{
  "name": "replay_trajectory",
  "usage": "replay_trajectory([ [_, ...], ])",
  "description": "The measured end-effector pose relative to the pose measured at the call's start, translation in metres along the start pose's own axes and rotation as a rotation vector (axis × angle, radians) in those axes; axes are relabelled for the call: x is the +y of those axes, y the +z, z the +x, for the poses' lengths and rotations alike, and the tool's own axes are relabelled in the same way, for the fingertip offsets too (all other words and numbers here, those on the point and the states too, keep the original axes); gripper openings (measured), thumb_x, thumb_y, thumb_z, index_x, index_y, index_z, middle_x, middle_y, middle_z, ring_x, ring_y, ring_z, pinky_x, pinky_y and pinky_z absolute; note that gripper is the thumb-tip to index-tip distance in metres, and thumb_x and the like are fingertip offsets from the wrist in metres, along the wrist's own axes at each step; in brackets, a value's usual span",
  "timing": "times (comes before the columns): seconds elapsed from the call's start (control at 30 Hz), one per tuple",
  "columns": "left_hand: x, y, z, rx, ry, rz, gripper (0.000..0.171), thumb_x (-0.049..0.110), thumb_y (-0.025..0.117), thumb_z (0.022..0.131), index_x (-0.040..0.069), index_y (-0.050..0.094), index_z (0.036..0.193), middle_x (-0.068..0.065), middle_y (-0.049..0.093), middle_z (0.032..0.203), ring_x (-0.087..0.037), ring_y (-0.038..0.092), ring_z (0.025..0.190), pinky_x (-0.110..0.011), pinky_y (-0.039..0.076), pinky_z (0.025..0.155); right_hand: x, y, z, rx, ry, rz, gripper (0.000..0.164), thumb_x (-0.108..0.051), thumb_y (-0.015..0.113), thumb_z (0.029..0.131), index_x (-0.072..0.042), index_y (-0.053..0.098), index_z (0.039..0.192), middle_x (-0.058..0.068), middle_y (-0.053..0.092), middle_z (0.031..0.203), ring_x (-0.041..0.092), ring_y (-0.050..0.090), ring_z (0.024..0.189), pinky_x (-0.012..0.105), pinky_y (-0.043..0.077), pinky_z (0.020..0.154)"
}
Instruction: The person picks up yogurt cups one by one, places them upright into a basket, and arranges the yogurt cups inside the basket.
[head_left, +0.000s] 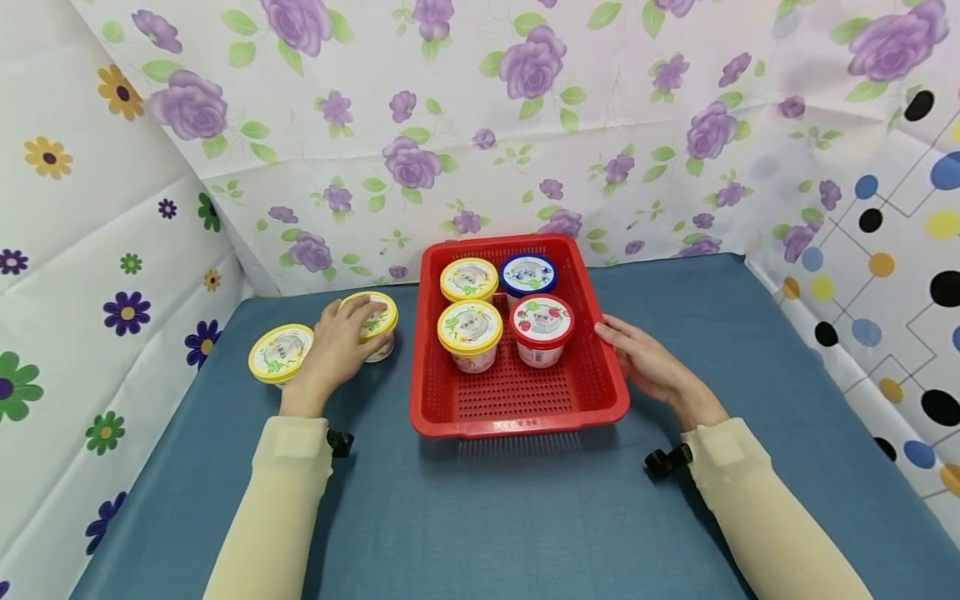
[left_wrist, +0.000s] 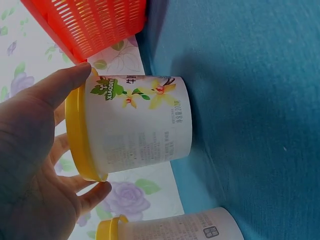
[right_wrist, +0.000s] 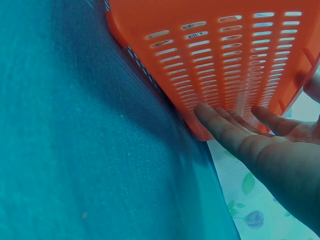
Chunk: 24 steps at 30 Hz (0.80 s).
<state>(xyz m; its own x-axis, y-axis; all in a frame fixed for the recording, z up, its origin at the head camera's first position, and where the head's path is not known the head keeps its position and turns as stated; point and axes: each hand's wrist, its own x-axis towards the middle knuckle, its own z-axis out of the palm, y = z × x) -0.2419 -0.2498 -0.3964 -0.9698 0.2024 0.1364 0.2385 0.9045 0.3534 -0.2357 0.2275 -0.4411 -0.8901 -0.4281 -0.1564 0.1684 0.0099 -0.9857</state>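
My left hand (head_left: 330, 346) holds a paper cup (left_wrist: 140, 120) by its yellow lid, thumb on one side of the rim and fingers on the other. The cup is upright at the table, with vanilla flowers printed on its wall. Another yellow-lidded cup (head_left: 281, 353) stands just left of that hand. My right hand (head_left: 651, 363) is at the right side of a red plastic basket (head_left: 517, 427). Its fingers (right_wrist: 235, 132) lie nearly straight along the slotted outer wall, and the thumb is up by the rim.
Inside the basket stand two yellow-lidded cups (head_left: 470, 327) (head_left: 469, 278), a blue-lidded cup (head_left: 528, 273) and a red-lidded cup (head_left: 542, 321). A blue cloth (head_left: 495, 525) covers the table. Flowered sheeting (head_left: 465, 142) hangs behind, with patterned sheets at both sides.
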Motion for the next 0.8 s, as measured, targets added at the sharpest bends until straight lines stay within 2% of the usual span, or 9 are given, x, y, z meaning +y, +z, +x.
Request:
replay_trajectory([
  [0.37,0.0013,0.0048,-0.0002,0.009,0.008,-0.035,0.055,0.030,0.071,0.101,0.009,0.055,0.148,-0.023,0.036,0.162,-0.055,0.016,0.151,-0.070,0.016,0.120,0.0000,0.0008,0.0001,0.004,0.000,-0.001,0.062,-0.038,0.049,0.111,-0.009,0.029,0.163,0.013,0.058,0.143,0.017,0.071,0.111,0.037,0.059,0.093],
  [0.67,0.0000,0.0050,-0.0002,0.008,-0.005,-0.028,0.061,0.032,0.074,0.099,0.010,0.054,0.152,-0.021,0.036,0.163,-0.053,0.016,0.152,-0.070,0.017,0.120,-0.0015,0.0011,-0.0002,0.005,0.004,-0.010,0.063,-0.039,0.049,0.111,-0.009,0.028,0.163,0.016,0.056,0.145,0.017,0.070,0.111,0.036,0.059,0.093],
  [0.8,-0.0012,0.0058,-0.0011,0.030,0.008,-0.035,0.061,0.030,0.076,0.097,0.010,0.056,0.151,-0.022,0.038,0.162,-0.052,0.018,0.152,-0.069,0.017,0.121,-0.0011,0.0010,-0.0002,0.005,0.006,-0.009,0.063,-0.038,0.049,0.111,-0.009,0.028,0.163,0.018,0.055,0.146,0.017,0.071,0.111,0.037,0.059,0.093],
])
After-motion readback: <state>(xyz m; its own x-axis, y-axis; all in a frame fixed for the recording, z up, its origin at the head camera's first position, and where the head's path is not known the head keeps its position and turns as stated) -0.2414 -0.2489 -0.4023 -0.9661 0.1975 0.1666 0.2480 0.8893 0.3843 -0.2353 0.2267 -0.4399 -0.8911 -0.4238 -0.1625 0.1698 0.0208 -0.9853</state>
